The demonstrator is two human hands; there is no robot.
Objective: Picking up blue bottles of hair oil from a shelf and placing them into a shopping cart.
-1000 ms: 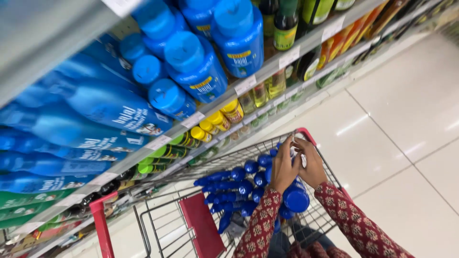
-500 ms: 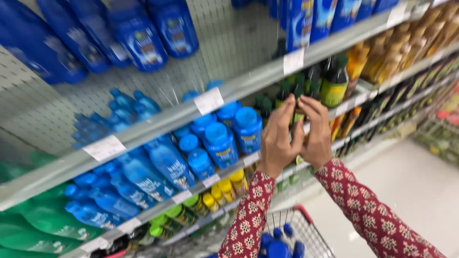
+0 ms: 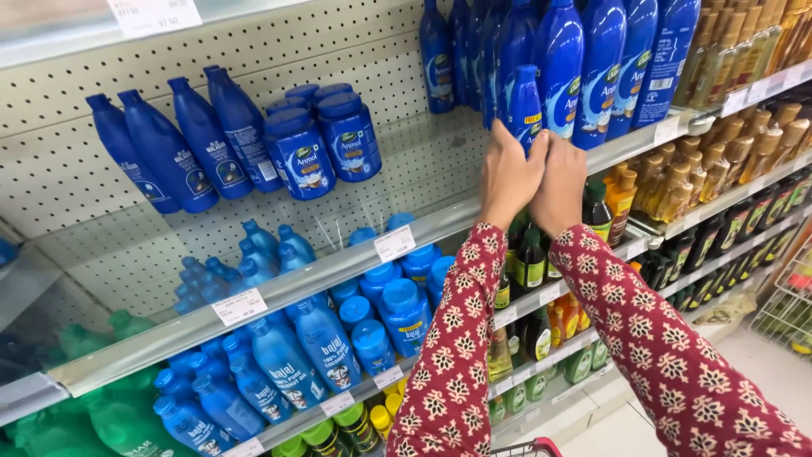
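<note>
Both my hands are raised together at the front edge of a metal shelf. My left hand and my right hand press side by side around the lower part of a small blue bottle, whose base they hide. The bottle stands upright in front of a row of tall blue bottles. Both sleeves are dark red with a pale flower print.
Blue jars and slim blue bottles stand on the same shelf to the left. Lower shelves hold blue bottles, dark green bottles, amber bottles and green pouches. A red cart rim shows below.
My hands have risen together from the cart up to the higher shelf, and the view has tilted up from the cart to the shelves.
</note>
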